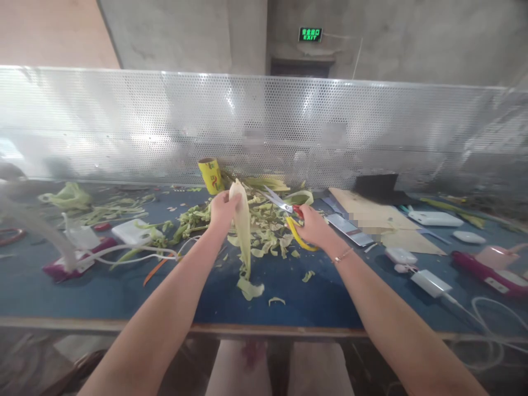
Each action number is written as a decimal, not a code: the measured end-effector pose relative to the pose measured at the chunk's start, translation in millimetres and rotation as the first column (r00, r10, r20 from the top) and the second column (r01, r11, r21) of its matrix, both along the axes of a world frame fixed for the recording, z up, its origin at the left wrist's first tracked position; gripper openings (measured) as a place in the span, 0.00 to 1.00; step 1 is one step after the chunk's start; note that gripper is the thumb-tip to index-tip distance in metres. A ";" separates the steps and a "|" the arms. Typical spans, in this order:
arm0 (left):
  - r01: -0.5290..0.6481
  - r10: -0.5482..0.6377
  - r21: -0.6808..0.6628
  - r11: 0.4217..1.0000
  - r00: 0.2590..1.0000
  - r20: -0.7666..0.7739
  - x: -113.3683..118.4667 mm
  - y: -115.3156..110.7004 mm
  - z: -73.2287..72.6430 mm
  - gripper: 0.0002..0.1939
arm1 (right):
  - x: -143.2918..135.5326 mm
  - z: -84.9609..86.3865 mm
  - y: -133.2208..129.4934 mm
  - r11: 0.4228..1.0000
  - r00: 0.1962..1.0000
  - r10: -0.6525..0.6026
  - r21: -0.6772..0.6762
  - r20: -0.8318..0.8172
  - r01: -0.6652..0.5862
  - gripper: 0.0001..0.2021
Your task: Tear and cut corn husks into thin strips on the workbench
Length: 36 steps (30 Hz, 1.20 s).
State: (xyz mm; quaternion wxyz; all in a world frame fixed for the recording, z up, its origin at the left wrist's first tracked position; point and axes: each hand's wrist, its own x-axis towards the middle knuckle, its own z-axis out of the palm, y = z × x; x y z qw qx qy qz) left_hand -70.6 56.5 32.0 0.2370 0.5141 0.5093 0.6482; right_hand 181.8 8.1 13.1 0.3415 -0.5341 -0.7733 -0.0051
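My left hand [224, 210] is closed on the upper part of a long pale green leaf piece [243, 231], which hangs down toward the blue tabletop. My right hand [310, 223] grips scissors [300, 234] with yellow and red handles. Their blades are spread and point up and left, a short way to the right of the leaf piece. Beneath and behind both hands lies a heap of cut green leaf bits [264, 234]. A curled scrap [249, 289] lies at the lower end of the leaf piece.
A yellow roll [211, 176] stands behind my left hand, before a perforated metal screen [165, 126]. To the right lie a phone [350, 229], brown paper [371, 212] and a white charger [431, 282]. Power strips [78, 263] and cables sit on the left.
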 end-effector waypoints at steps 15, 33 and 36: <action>0.092 -0.088 -0.019 0.996 0.841 -0.533 3.3 -25.8 22.1 0.17 | -13.1 -0.2 -7.6 0.997 1.000 0.027 -0.065 -0.005 -0.028 0.18; 0.169 -0.220 -0.143 0.975 0.806 -0.549 9.3 -29.5 18.6 0.19 | -16.8 2.0 -9.2 0.985 0.992 0.126 -0.123 0.001 -0.125 0.19; 0.185 -0.239 -0.155 0.970 0.824 -0.513 8.4 -26.4 14.7 0.20 | -15.8 3.2 -9.9 0.985 0.993 0.116 -0.130 0.025 -0.112 0.20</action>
